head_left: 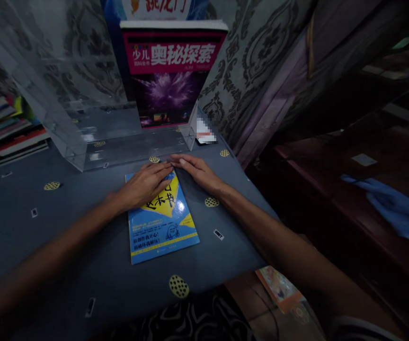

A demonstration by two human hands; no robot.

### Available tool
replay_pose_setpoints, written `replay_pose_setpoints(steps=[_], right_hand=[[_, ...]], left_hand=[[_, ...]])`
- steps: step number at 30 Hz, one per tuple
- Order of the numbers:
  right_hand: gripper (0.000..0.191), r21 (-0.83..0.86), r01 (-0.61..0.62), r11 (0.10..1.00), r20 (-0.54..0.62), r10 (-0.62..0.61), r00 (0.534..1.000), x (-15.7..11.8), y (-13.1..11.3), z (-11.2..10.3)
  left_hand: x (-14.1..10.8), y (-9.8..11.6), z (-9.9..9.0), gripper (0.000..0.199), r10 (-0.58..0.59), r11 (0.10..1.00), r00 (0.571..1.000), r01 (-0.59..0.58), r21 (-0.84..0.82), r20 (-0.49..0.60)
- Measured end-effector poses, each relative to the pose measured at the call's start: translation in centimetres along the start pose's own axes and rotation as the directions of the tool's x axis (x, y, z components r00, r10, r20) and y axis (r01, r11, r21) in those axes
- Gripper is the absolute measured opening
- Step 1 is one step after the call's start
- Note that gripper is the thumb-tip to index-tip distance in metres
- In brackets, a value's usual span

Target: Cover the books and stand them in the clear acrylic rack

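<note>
A blue and yellow paperback book (162, 232) lies face up on the table, its lower edge toward me. My left hand (148, 184) rests flat across the upper part of its cover, fingers stretched out and hiding some of the title. Beside the book's top right corner is my right hand (198, 171), its fingers extended and their tips close to those of the left. Whether the right fingertips touch the book's edge is hard to make out. Neither hand grips anything.
Behind my hands stands a clear acrylic book rack (119, 155). It holds an upright magenta and purple book (174, 97), with a blue book (114, 42) behind. Stacked books (9, 128) lie at the left. A blue cloth (392, 206) lies on the brown surface at right.
</note>
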State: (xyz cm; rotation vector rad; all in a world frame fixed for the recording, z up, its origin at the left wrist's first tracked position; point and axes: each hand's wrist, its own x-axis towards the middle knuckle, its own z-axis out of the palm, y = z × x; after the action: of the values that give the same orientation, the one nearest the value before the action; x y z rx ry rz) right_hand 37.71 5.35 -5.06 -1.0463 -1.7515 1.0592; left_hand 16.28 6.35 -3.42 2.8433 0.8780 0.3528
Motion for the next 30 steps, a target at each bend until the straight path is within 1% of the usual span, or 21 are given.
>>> replay_pose_setpoints(steps=[6,13,18,23,25,28,30], right_hand=[[0.04,0.017,-0.002,1.0,-0.003,0.002,1.0,-0.1,0.1,0.1],[0.05,0.018,0.029,0.999,-0.025,-0.028,0.999,-0.1,0.2,0.3],[0.058,-0.022,0.06,0.998,-0.036,-0.06,0.998,-0.1,0.4,0.6],[0.058,-0.093,0.099,0.991,-0.033,-0.102,0.994,-0.1,0.4,0.6],[0.057,-0.106,0.104,0.989,-0.03,-0.107,0.994,-0.1,0.3,0.7],[0.053,-0.098,0.09,0.991,-0.039,-0.094,0.995,-0.2,0.3,0.8],[0.049,-0.086,0.076,0.993,-0.048,-0.08,0.996,-0.3,0.2,0.8]], left_hand=[[-0.2,0.2,0.0,0.045,-0.004,1.0,1.0,0.004,-0.021,-0.019],[-0.3,0.7,-0.2,0.044,0.057,0.998,0.998,-0.057,-0.02,-0.002],[-0.7,1.4,-0.1,0.043,0.11,0.994,0.994,-0.11,-0.028,-0.003],[-1.5,3.4,-0.7,0.046,0.154,0.988,0.987,-0.153,-0.026,0.051],[-2.1,4.8,-1.0,0.052,0.177,0.984,0.98,-0.175,-0.023,0.095],[-3.2,7.1,-1.3,0.069,0.226,0.974,0.959,-0.226,-0.021,0.173],[-3.7,8.4,-1.3,0.073,0.242,0.969,0.945,-0.248,-0.001,0.221]])
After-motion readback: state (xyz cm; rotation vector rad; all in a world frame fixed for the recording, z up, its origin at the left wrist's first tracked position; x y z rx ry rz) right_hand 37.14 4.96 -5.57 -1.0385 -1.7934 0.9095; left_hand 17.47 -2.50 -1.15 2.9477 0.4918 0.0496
